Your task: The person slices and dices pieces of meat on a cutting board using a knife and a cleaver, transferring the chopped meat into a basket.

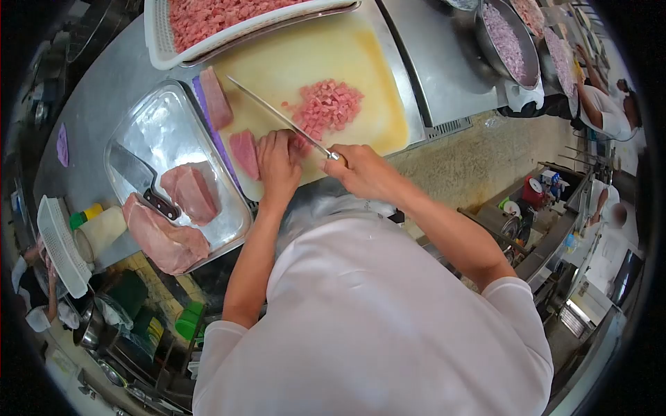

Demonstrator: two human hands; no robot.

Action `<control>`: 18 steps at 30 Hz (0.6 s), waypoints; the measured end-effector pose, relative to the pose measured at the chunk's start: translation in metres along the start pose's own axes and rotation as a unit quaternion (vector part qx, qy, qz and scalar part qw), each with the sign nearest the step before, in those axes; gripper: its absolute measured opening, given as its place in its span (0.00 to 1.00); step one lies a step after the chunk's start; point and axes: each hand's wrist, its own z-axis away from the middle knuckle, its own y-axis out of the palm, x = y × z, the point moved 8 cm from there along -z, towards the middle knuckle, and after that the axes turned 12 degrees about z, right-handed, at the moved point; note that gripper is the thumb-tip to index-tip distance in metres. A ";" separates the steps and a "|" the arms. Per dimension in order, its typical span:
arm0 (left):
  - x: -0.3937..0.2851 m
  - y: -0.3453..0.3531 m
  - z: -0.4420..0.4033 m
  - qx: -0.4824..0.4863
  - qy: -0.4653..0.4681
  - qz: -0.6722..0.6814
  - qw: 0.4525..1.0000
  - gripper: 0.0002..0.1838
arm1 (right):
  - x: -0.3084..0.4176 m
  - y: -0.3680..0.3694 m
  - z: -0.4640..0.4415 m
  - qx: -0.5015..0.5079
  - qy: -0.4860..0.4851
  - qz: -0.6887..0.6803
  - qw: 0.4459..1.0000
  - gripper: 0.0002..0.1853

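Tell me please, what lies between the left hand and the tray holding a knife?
In the head view, a piece of raw meat and a purple strip lie between the left hand and the metal tray.

Noted at 12 o'clock: one cutting board, bearing one heap of diced meat and, towards its 10 o'clock side, two uncut meat blocks in plain sight, with one knife above. Between 9 and 10: one metal tray holding two large meat slabs and a second knife. White baskets, two: one at 11, one at 9; metal bowls, at least two, between 1 and 2.
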 end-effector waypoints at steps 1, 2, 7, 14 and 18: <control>-0.001 0.001 -0.001 0.005 0.000 -0.021 1.000 0.10 | -0.002 0.004 -0.006 -0.021 -0.021 -0.017 0.999 0.23; -0.002 0.003 -0.001 0.010 0.000 -0.040 0.999 0.09 | -0.009 0.015 -0.015 -0.043 -0.042 -0.032 0.998 0.23; -0.014 -0.002 0.005 0.027 0.024 -0.029 0.999 0.12 | -0.009 0.011 -0.027 -0.052 -0.026 -0.036 0.998 0.23; -0.012 0.015 0.005 -0.002 0.034 -0.042 0.999 0.16 | -0.030 0.001 0.002 -0.073 -0.007 -0.012 0.997 0.24; -0.019 0.007 0.001 -0.004 0.030 -0.022 0.999 0.14 | -0.015 -0.008 0.028 -0.044 0.044 -0.062 0.996 0.22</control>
